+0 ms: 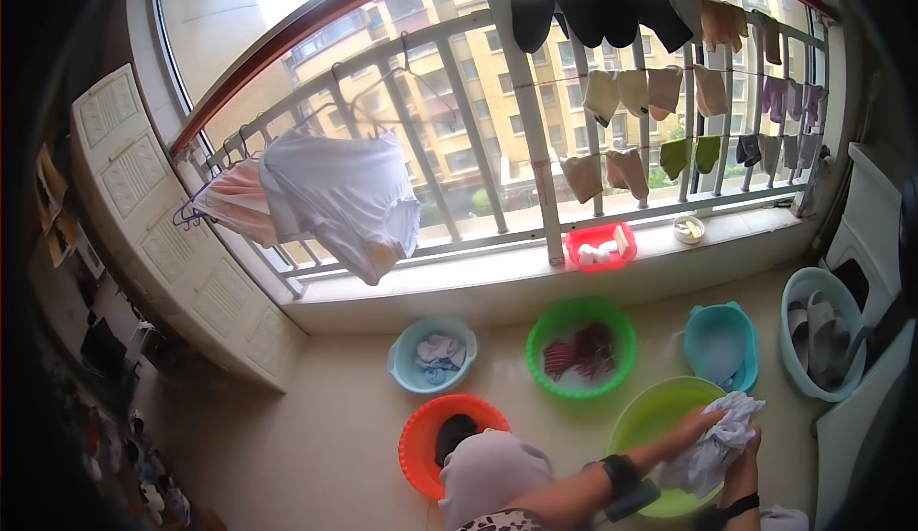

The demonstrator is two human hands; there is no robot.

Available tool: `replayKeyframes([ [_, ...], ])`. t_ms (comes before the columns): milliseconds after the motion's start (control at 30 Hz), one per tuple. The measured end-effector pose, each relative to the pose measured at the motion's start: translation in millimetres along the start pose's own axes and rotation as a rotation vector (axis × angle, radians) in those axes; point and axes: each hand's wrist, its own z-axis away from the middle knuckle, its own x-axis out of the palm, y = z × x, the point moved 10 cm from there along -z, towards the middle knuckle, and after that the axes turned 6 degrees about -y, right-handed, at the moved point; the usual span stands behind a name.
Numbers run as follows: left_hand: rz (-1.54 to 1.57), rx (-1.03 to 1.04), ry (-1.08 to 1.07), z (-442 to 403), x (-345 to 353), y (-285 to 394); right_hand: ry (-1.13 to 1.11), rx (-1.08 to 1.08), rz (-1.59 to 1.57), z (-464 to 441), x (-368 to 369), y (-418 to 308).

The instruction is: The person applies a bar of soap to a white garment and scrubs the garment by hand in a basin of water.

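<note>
A bunched white garment is gripped by both hands above the yellow-green basin; its kind is hidden by the folds. My left hand is closed on the upper left side of the cloth. On the right side, my right hand is closed on the same bundle, its fingers partly covered. The lower folds hang over the basin. Dark bands show on both wrists.
Around me stand a green basin with dark red cloth, an orange basin with black cloth, a pale blue basin, a turquoise basin and a tub of slippers. A red soap tray sits on the ledge below hanging laundry.
</note>
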Motion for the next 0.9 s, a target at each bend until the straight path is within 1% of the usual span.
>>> replayKeyframes([
  [67,0.218,-0.027,-0.033,0.2,2.0,0.8,0.031,-0.005,-0.03,0.4,5.1,-3.3],
  [100,0.253,-0.098,0.027,1.4,-3.6,-4.8,0.045,-0.004,-0.044,-0.5,8.3,-2.1],
  [200,0.098,-0.03,0.292,-0.8,-55.3,-34.0,0.082,0.012,-0.099,-2.9,45.3,13.4],
  [233,0.07,0.019,0.347,7.2,-56.6,-22.8,0.309,-0.189,0.164,10.5,65.9,-2.2],
  [333,-0.186,0.004,0.491,16.7,-52.1,5.9,0.525,-0.575,0.927,33.4,83.2,-16.0],
  [367,-0.453,0.123,0.535,14.6,-50.3,5.5,0.499,-0.486,0.993,34.1,96.4,-25.4],
  [400,-0.728,0.231,0.619,15.9,-46.1,4.6,0.41,-0.428,0.749,26.6,83.9,-19.0],
  [433,-0.727,0.217,0.659,23.7,-20.9,24.1,0.318,-0.369,0.508,16.2,68.4,-16.5],
  [467,-0.724,0.205,0.697,28.7,-8.3,35.3,0.227,-0.309,0.271,9.8,74.4,-14.1],
  [500,-0.522,0.231,0.669,24.8,-19.2,28.3,0.323,-0.413,0.518,17.7,84.3,-19.8],
  [533,-0.301,0.116,0.627,20.6,-34.7,13.5,0.395,-0.414,0.652,23.3,98.4,-14.2],
  [567,-0.08,0.003,0.583,19.3,-48.5,1.3,0.391,-0.463,0.947,32.4,126.0,-11.4],
  [600,-0.094,-0.018,0.584,21.0,-57.4,0.4,0.377,-0.505,1.243,40.5,153.5,-5.1],
  [633,-0.108,-0.04,0.584,22.6,-66.4,-0.6,0.419,-0.567,1.279,46.6,165.9,-4.4],
  [700,-0.3,-0.019,0.526,13.8,-59.3,-14.3,0.449,-0.499,1.025,34.3,132.5,-14.8],
  [733,-0.395,-0.014,0.494,12.9,-50.5,-10.1,0.465,-0.46,0.898,27.1,107.5,-22.5],
  [767,-0.452,0.086,0.543,19.0,-39.9,-1.9,0.442,-0.343,0.899,13.2,79.1,-28.8],
  [867,-0.377,-0.018,0.552,19.5,-36.5,-13.7,0.409,-0.256,0.815,16.0,93.6,-31.2],
  [900,-0.233,0.087,0.512,20.8,-28.3,3.5,0.411,-0.346,0.905,22.9,110.7,-28.7],
])
